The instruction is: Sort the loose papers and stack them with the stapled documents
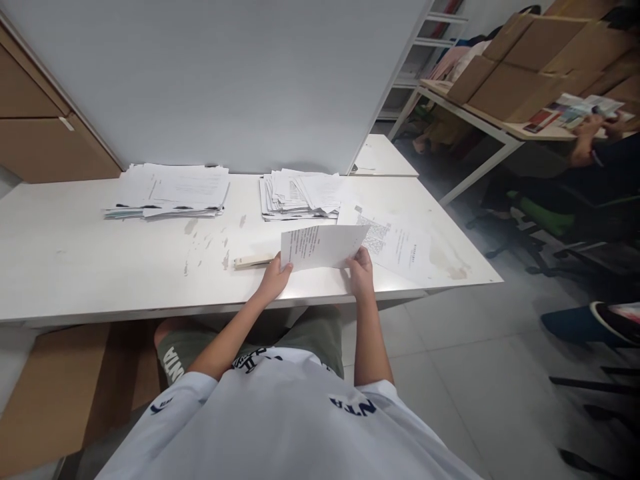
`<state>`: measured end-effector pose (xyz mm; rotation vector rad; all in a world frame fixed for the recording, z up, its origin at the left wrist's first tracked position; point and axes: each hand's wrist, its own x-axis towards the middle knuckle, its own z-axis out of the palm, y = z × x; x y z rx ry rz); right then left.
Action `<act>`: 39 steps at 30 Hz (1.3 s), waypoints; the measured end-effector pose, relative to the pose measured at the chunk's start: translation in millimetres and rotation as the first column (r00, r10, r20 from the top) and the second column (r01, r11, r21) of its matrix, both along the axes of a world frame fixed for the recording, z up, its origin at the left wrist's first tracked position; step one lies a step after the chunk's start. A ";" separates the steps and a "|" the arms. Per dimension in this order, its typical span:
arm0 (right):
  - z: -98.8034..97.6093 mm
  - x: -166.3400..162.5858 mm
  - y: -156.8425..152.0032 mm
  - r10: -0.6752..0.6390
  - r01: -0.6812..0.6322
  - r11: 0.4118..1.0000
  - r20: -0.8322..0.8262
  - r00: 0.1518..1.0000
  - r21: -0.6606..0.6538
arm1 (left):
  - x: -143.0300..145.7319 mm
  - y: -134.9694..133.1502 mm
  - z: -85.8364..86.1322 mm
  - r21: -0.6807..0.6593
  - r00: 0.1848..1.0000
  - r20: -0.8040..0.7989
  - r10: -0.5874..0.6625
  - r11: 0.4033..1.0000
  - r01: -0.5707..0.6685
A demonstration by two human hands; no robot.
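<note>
Both my hands hold a printed sheet of paper [323, 245] just above the white table [90, 267], near its front edge. My left hand [275, 279] pinches the sheet's lower left corner. My right hand [361, 270] grips its lower right edge. A cream-coloured stapler [253, 261] lies on the table just left of the sheet, close to my left hand. Another printed sheet [400, 248] lies flat on the table behind and to the right of the held one.
Two stacks of papers sit at the back of the table, one left [167, 191] and one centre [300, 193], against a white partition [225, 80]. Cardboard boxes [530, 60] stand on a table at the right, where another person's hands [590, 137] hold leaflets.
</note>
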<state>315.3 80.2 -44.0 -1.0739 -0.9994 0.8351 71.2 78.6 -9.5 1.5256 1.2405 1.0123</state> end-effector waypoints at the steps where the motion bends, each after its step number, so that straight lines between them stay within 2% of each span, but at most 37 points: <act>1: -0.3 0.1 0.6 0.003 -0.003 1.000 -0.008 1.000 -0.017 | 0.3 -1.4 1.5 0.008 1.000 0.003 -0.006 1.000 0.006; 3: 0.0 1.6 2.0 0.003 -0.004 0.998 -0.021 1.000 -0.055 | 0.1 -5.7 4.3 0.027 1.000 -0.017 -0.020 0.999 0.020; 6: 3.6 9.0 2.4 0.002 -0.007 0.995 -0.050 0.999 -0.097 | -3.4 -15.9 8.1 0.019 0.989 -0.147 -0.005 1.000 0.008; 9: 9.4 22.9 -2.4 0.106 -0.110 0.976 -0.030 0.994 -0.188 | -11.9 -31.4 11.0 -0.008 0.970 -0.239 0.048 0.999 -0.051; 12: 13.7 34.3 -12.6 0.207 -0.204 0.929 -0.025 0.978 -0.309 | -23.3 -52.4 12.4 0.010 0.960 -0.265 0.091 0.996 -0.091; 15: 15.3 35.7 -24.8 0.182 -0.188 0.913 -0.052 0.982 -0.363 | -33.7 -72.0 11.9 0.088 0.954 -0.277 0.110 0.992 -0.089; 18: 16.2 30.2 -34.3 0.153 -0.145 0.898 -0.015 0.988 -0.414 | -42.8 -76.6 11.6 0.252 0.940 -0.283 0.191 0.960 -0.119; 22: 21.1 22.0 -41.4 0.185 -0.148 0.885 0.042 0.982 -0.442 | -56.8 -52.1 20.5 0.463 0.900 -0.338 0.276 0.881 -0.096; 25: 26.5 12.1 -43.9 0.220 -0.197 0.875 0.001 0.976 -0.442 | -63.6 -17.3 32.6 0.495 0.858 -0.429 0.284 0.868 -0.040; 28: 30.6 -2.4 -44.3 0.292 -0.274 0.853 -0.028 0.956 -0.445 | -58.1 24.3 39.7 0.441 0.805 -0.548 0.228 0.896 0.047; 32: 32.0 -14.2 -44.5 0.297 -0.274 0.851 -0.019 0.955 -0.448 | -34.4 64.6 34.0 0.288 0.721 -0.684 0.110 0.949 0.128; 35: 31.6 -11.6 -45.6 0.307 -0.280 0.855 -0.009 0.952 -0.437 | -20.3 70.9 26.1 0.192 0.680 -0.733 0.015 0.964 0.185; 39: 31.1 -1.6 -45.2 0.322 -0.294 0.850 -0.011 0.947 -0.437 | -16.0 66.3 18.7 0.196 0.681 -0.733 0.002 0.958 0.208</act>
